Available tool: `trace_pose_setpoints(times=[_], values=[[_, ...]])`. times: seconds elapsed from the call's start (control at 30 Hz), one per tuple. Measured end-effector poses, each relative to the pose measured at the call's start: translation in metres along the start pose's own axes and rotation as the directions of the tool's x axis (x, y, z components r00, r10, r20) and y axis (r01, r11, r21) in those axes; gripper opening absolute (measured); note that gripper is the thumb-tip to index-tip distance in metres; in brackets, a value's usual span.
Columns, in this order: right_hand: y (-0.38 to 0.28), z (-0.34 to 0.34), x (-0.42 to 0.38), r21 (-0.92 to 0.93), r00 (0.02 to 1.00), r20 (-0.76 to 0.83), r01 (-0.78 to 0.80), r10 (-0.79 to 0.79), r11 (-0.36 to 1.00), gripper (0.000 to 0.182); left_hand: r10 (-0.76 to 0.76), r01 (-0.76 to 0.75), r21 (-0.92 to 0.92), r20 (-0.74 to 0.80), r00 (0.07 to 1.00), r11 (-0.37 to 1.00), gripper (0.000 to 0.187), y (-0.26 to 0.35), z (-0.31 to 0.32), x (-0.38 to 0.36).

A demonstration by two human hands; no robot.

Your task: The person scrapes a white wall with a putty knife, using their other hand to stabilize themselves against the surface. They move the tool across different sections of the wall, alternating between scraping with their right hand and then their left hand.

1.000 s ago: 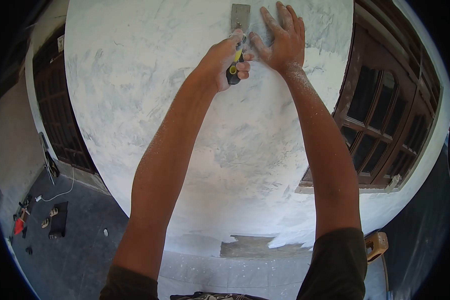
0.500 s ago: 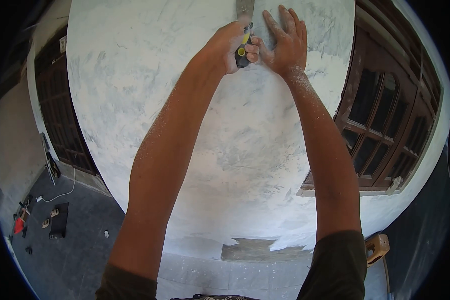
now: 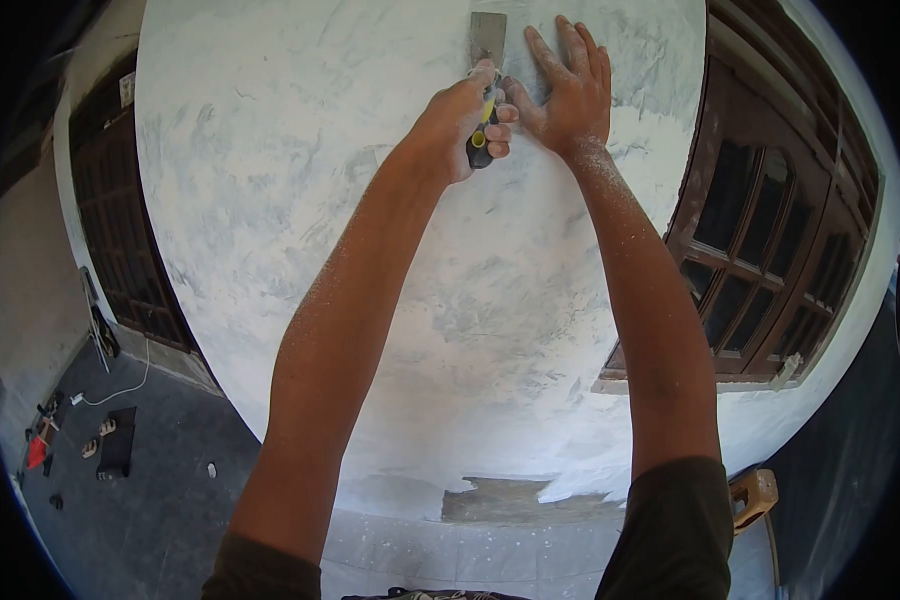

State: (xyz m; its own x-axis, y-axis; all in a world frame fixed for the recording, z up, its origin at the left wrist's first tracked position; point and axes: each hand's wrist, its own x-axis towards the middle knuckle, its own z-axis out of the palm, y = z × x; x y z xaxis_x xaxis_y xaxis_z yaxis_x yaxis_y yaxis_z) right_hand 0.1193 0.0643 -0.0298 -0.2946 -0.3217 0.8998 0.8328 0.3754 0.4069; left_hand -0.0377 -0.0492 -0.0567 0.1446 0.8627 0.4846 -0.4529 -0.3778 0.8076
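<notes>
My left hand [image 3: 462, 122] is wrapped round the black and yellow handle of a putty knife [image 3: 488, 36]. The knife's wide metal blade points up and lies at the wall [image 3: 450, 270], which is coated in patchy white and grey. Just to the right, my right hand [image 3: 568, 100] rests with spread fingers on the same wall, its thumb close to the knife handle. White dust covers both hands and parts of the forearms.
On the right is a brown wooden window [image 3: 760, 240] with glass panes; a dark lattice door or window [image 3: 125, 230] is at left. Sandals [image 3: 98, 438], a white cable [image 3: 135, 390] and a red item [image 3: 37, 452] lie on the dark floor. A wooden stool-like piece [image 3: 755, 497] stands lower right.
My left hand and the putty knife have moved down the wall a little, so the whole blade now shows. The right hand has stayed almost in place.
</notes>
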Motion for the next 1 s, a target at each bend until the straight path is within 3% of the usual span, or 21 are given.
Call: trace_pose_setpoints(times=[0.13, 0.2, 0.43, 0.5, 1.0], values=[[0.001, 0.001, -0.001, -0.016, 1.0, 0.001, 0.016, -0.016, 1.0, 0.068, 0.0, -0.001, 0.014, 0.019, 1.0, 1.0, 0.029, 0.014, 0.002, 0.013], [0.001, 0.001, 0.0, -0.032, 1.0, 0.011, 0.013, -0.013, 0.999, 0.069, 0.006, -0.006, -0.062, 0.01, 1.0, 0.998, 0.031, 0.023, 0.004, 0.029], [0.001, 0.003, -0.002, 0.017, 1.0, -0.007, 0.017, -0.017, 1.0, 0.069, 0.028, -0.029, 0.026, 0.029, 0.999, 0.999, 0.03, 0.012, 0.001, 0.012], [0.0, 0.004, -0.003, -0.001, 1.0, 0.003, 0.008, -0.008, 1.0, 0.068, 0.007, -0.007, -0.04, 0.007, 1.0, 0.999, 0.03, 0.022, 0.005, 0.022], [-0.002, 0.0, -0.002, 0.015, 1.0, -0.001, 0.008, -0.008, 1.0, 0.07, 0.054, -0.053, -0.042, 0.016, 0.998, 0.998, 0.029, 0.021, 0.007, 0.019]])
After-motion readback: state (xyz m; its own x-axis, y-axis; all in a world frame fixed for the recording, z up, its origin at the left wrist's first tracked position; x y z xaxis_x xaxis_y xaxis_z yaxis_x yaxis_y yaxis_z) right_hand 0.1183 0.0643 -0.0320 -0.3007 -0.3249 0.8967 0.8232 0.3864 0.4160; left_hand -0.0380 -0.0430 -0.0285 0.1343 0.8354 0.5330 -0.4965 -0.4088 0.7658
